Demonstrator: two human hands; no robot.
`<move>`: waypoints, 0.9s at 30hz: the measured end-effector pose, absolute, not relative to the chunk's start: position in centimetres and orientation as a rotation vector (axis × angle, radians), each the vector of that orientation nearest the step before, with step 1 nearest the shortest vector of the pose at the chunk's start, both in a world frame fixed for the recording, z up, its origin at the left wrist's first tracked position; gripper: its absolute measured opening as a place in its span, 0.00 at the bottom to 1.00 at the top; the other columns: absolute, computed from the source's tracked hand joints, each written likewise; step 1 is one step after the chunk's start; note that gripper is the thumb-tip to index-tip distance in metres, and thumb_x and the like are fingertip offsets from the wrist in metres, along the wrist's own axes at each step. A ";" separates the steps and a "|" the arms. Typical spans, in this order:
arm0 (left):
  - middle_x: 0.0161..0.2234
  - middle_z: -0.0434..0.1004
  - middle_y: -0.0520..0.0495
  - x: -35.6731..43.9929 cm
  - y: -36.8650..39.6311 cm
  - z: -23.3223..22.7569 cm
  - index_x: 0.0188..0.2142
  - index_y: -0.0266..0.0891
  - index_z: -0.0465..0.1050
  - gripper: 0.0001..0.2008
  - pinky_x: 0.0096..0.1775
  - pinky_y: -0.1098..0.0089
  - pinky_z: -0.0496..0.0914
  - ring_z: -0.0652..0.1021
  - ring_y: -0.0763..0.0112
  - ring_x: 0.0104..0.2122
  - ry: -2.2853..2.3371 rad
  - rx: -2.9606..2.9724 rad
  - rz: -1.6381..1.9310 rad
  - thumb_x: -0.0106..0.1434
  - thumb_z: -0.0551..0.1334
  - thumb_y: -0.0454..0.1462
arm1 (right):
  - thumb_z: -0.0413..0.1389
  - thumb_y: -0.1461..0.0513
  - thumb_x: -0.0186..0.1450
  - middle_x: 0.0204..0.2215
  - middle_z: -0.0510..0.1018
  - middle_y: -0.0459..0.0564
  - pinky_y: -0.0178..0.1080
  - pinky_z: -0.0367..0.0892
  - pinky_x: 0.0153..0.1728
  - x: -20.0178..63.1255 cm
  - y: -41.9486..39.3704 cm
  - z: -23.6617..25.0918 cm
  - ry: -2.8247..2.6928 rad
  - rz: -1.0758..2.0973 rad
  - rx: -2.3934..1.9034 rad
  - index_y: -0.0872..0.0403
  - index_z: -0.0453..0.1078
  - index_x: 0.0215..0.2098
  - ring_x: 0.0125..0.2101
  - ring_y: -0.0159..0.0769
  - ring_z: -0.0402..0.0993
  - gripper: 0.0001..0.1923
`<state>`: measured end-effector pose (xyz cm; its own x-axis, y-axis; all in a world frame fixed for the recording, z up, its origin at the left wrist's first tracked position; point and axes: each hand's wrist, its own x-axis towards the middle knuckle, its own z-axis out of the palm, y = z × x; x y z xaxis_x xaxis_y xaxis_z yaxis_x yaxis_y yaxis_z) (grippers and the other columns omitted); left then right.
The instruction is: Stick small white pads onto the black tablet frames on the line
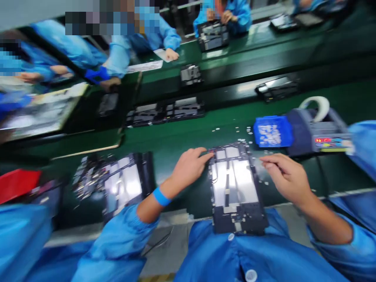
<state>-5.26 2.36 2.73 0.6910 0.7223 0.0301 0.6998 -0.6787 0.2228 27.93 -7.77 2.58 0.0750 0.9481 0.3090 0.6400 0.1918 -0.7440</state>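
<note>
right in front of you, on the green surface (182, 137), lies a flat dark frame (235, 188) with two shiny silver panels in it. its near end hangs over the surface edge, toward your blue coat. your left hand (188, 168) rests at the frame's top left corner, fingers stretched out flat and touching the rim, holding nothing. your right hand (286, 176) floats just beside the frame's top right corner, fingers pinched close together; the picture is too blurry to tell if something tiny sits between them.

small white bits (235, 131) lie scattered on the green past the frame. a blue tray (273, 131) with white pieces sits near your right hand, and a grey machine (320, 133) with a white roll on top stands just beside it. to the left, well apart from the frame, a stack of more dark frames (123, 184) lies on the surface, with a red box (17, 184) further left. between the stack and your frame there is bare green room.

across the surface, people in blue coats work on their own frames.
</note>
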 end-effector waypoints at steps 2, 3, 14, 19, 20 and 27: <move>0.60 0.76 0.36 -5.3 3.4 1.7 0.65 0.39 0.71 0.23 0.56 0.54 0.72 0.77 0.55 0.53 1.235 2.414 0.393 0.72 0.56 0.38 | 0.56 0.55 0.72 0.34 0.84 0.51 0.43 0.75 0.37 31.5 -10.8 1.8 -1.335 0.497 -1.708 0.50 0.80 0.45 0.33 0.42 0.80 0.13; 0.61 0.75 0.35 -5.1 4.0 0.9 0.67 0.39 0.68 0.26 0.54 0.56 0.74 0.79 0.57 0.51 1.294 2.224 0.474 0.72 0.56 0.43 | 0.56 0.54 0.72 0.33 0.83 0.51 0.43 0.75 0.35 33.3 -12.0 1.3 -1.206 0.458 -1.787 0.51 0.80 0.46 0.31 0.41 0.79 0.14; 0.47 0.80 0.42 2.3 2.3 -2.6 0.47 0.38 0.76 0.22 0.50 0.62 0.73 0.78 0.59 0.46 1.506 1.410 1.055 0.70 0.53 0.51 | 0.52 0.68 0.65 0.60 0.71 0.66 0.61 0.67 0.56 46.0 -11.4 0.5 -1.650 -0.435 -2.151 0.54 0.70 0.69 0.57 0.57 0.70 0.33; 0.48 0.79 0.42 0.9 2.0 -0.8 0.51 0.38 0.75 0.21 0.50 0.62 0.72 0.77 0.60 0.45 1.543 1.558 0.998 0.71 0.53 0.48 | 0.52 0.65 0.66 0.60 0.72 0.63 0.62 0.64 0.61 47.2 -12.2 0.6 -1.530 -0.230 -2.029 0.52 0.77 0.62 0.60 0.56 0.70 0.28; 0.48 0.79 0.43 0.3 2.0 -0.3 0.53 0.38 0.75 0.21 0.49 0.62 0.72 0.77 0.61 0.44 1.576 1.594 1.004 0.71 0.53 0.47 | 0.53 0.64 0.67 0.60 0.73 0.63 0.62 0.64 0.61 46.8 -12.7 0.6 -1.426 -0.182 -2.007 0.51 0.78 0.60 0.59 0.55 0.70 0.26; 0.49 0.78 0.45 -2.0 1.0 2.3 0.53 0.42 0.75 0.18 0.53 0.58 0.73 0.78 0.58 0.47 1.562 1.708 1.093 0.72 0.55 0.46 | 0.66 0.44 0.56 0.31 0.81 0.53 0.35 0.66 0.23 41.6 -11.7 -2.2 -0.533 0.711 -1.727 0.55 0.77 0.37 0.26 0.36 0.73 0.23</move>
<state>-1.97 1.04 2.28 -0.0182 0.9821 0.1877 0.5126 -0.1520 0.8450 41.64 -11.65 -2.21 0.7146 0.6738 -0.1880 -0.0084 -0.2604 -0.9655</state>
